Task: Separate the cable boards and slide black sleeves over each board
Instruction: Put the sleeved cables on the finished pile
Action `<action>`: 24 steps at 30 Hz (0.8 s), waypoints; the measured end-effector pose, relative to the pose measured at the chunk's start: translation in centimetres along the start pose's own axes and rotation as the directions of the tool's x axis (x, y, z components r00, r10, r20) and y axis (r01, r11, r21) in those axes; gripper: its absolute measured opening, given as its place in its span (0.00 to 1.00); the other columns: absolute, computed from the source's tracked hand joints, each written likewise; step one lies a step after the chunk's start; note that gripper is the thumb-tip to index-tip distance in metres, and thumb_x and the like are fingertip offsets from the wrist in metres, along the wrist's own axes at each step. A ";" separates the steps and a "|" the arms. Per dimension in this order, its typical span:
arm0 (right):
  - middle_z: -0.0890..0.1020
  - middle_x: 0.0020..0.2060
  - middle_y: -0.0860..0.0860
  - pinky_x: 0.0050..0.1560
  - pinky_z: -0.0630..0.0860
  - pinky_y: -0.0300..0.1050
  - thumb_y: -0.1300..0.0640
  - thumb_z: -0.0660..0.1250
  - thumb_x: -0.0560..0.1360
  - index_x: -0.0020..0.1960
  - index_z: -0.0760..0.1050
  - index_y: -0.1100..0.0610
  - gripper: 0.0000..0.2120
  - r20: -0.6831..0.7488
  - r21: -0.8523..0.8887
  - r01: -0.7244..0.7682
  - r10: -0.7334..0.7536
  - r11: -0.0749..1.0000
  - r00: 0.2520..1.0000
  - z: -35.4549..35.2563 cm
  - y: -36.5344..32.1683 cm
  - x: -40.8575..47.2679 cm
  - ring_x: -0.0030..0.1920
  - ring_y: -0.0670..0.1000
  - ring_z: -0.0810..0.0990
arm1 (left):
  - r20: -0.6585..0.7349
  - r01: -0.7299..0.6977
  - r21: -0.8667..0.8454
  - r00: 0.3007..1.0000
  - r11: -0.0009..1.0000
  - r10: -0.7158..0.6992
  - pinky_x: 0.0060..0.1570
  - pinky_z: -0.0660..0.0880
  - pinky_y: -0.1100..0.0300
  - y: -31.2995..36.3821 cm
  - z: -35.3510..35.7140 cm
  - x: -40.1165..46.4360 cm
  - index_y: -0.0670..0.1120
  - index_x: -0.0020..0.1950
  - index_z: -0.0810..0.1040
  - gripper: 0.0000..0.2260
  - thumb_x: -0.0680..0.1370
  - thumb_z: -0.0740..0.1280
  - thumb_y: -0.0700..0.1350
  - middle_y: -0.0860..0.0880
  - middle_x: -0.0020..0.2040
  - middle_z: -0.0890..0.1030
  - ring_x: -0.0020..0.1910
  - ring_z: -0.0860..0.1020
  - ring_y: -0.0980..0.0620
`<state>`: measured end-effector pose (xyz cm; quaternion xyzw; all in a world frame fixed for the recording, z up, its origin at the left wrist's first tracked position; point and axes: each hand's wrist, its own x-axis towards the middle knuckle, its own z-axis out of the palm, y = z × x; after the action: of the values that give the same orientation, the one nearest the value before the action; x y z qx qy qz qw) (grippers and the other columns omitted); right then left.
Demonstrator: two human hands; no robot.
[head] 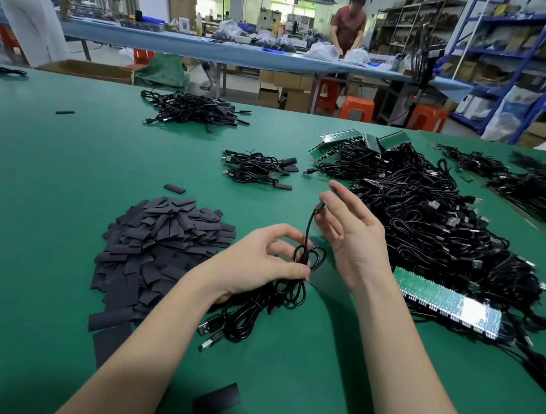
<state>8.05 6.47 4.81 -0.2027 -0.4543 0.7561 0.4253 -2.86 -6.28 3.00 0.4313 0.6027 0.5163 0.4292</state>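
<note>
My left hand (254, 263) grips a looped bundle of black cables (258, 306) above the green table (58, 166); their USB plugs hang toward me. One cable rises from the bundle, and my right hand (350, 231) pinches its small end (319, 207) between thumb and finger. A heap of flat black sleeves (165, 247) lies left of my hands. To the right spreads a large tangle of cables (441, 225) with a shiny green panel of joined boards (446, 299) at its near edge.
Loose sleeves (216, 400) lie near me. A small pile of sleeved cables (258, 170) lies ahead, and a larger pile (194, 109) sits farther back. More board panels (366, 142) lie at the far side of the tangle. A person works at a distant bench.
</note>
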 end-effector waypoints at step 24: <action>0.88 0.42 0.49 0.35 0.81 0.38 0.52 0.66 0.81 0.55 0.78 0.53 0.06 -0.080 -0.173 -0.292 0.282 0.941 0.956 -0.4 1.5 0.9 0.34 0.47 0.83 | -0.439 0.328 0.865 0.861 0.380 0.257 0.49 0.70 0.55 4.0 -8.9 13.6 0.52 0.52 0.77 0.09 0.75 0.69 0.40 0.45 0.57 0.77 0.57 0.74 0.43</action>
<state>7.16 7.04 3.45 -0.3252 -0.4758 0.7593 0.3021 -14.64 4.93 6.86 0.4294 0.8847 0.1751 -0.0485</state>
